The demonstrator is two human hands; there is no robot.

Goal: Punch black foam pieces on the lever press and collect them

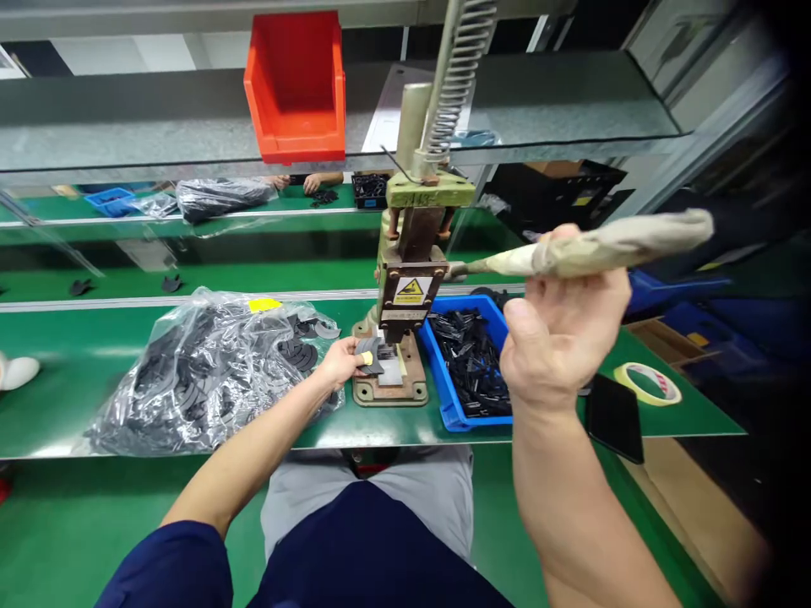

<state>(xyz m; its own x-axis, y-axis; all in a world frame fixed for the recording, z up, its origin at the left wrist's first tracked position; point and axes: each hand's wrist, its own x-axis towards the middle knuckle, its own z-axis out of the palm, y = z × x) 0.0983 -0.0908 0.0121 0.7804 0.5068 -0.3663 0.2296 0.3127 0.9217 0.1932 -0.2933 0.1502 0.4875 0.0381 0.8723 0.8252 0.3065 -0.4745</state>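
Observation:
A hand press (pixel 415 253) with a yellow warning label stands at the middle of the green bench. My left hand (pixel 340 363) pinches a dark grey curved piece (pixel 369 356) at the left side of the press base (pixel 391 393), just under the ram. A yellow patch shows at my fingertips. My right hand (pixel 563 329) is raised at the right, its fingers curled behind the cloth-wrapped press lever (pixel 608 245), with the thumb apart from it. The lever points right from the press.
Left of the press lies a clear plastic bag (pixel 209 371) of dark parts. A blue bin (pixel 453 405) of small black parts sits close on the right, by a tape roll (pixel 647 384) and a black phone-like slab (pixel 613 418). An orange bin (pixel 296 84) is overhead. Another person's hands (pixel 313 181) show beyond.

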